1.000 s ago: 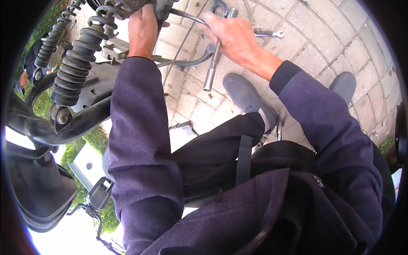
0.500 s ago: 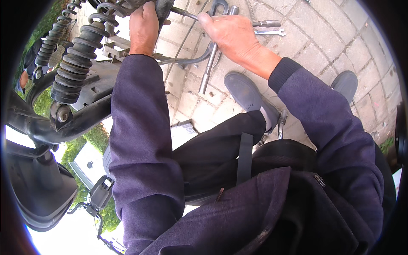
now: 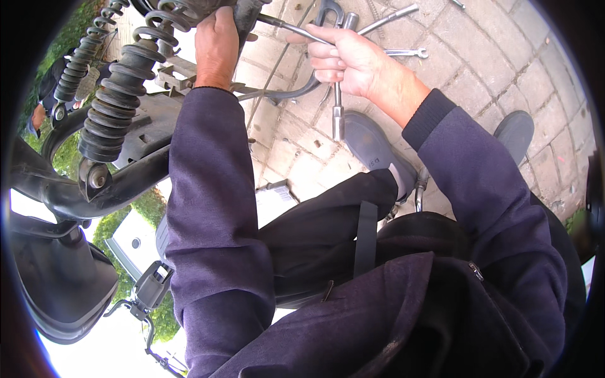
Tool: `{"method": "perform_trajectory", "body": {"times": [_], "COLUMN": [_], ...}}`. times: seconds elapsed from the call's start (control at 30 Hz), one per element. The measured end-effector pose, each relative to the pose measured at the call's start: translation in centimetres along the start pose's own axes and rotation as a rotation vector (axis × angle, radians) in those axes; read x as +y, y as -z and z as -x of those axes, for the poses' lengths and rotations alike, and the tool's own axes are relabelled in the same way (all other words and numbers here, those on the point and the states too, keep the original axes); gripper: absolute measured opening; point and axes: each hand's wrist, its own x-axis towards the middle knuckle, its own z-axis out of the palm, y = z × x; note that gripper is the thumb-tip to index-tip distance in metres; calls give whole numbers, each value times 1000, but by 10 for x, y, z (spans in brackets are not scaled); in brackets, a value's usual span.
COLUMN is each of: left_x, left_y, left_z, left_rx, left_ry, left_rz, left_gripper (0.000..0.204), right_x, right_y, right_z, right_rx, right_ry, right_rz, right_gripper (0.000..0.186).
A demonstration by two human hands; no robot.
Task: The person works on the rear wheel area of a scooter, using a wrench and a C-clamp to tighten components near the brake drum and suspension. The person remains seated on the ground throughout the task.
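Socket wrench (image 3: 338,116) sits at the person's right hand (image 3: 345,60), its metal bar running from the curled fingers toward the person, with the socket end just below the hand. The right hand is closed on the tool, its index finger stretched out along a thin rod (image 3: 290,26) that reaches leftward to a dark machine part (image 3: 247,19) beside the left hand. Whether rod and bar are one piece is hidden by the grip.

The left hand (image 3: 217,47) lies against that dark part, thumb uppermost; how far its fingers close cannot be told. A thick coil spring (image 3: 116,94) stands to the left of this hand, and a curved dark bar (image 3: 290,93) lies between the hands, lower than both.

Just right of the right hand, an open-ended wrench (image 3: 413,53) rests on the paving (image 3: 485,53). Below the same hand, near the socket end, is a grey shoe (image 3: 372,142).
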Motion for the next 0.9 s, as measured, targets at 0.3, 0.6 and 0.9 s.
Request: {"method": "perform_trajectory", "body": {"times": [0.3,0.6,0.9], "left_x": [-8,-4,6], "left_y": [0,0,2], "left_z": [-6,-7,-1], "left_rx": [-1,-6,-97], "left_ry": [18,44,138], "left_rz": [19,-20,41], "left_gripper": [49,51,53], "right_x": [-4,13,4], "right_y": [9,13,20], "right_z": [22,10,1], "right_rx": [412,441,393], "right_ry": [735,1038,1154], "right_rz": [1138,1751,2027], "right_gripper": [32,19,17]}}
